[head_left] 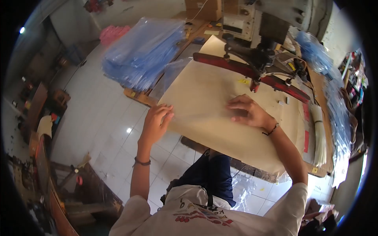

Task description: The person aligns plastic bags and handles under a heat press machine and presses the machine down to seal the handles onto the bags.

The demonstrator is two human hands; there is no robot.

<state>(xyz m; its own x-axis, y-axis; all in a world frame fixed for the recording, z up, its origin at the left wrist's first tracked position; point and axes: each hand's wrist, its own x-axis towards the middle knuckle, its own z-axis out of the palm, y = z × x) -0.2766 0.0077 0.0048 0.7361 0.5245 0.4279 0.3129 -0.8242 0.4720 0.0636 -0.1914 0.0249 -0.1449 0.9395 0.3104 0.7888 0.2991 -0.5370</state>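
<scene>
My left hand (156, 120) is at the left edge of a brown paper sheet (204, 88) that covers the worktable. Its fingers and thumb are closed on what looks like a thin clear plastic sheet (197, 118), blurred and see-through over the paper. My right hand (251, 112) is over the middle of the brown paper, fingers and thumb apart with a gap between them. The plastic seems to reach toward it, but I cannot make out its far edge. Beyond my hands, a machine's long red bar (236, 67) crosses above the paper.
A stack of bluish clear plastic bags (143, 51) lies at the table's far left. More plastic (334, 98) hangs along the right side, beside a bundle of pale strips (318, 133). A cardboard box (202, 10) stands at the back. Crumpled clear plastic (246, 190) is on the tiled floor.
</scene>
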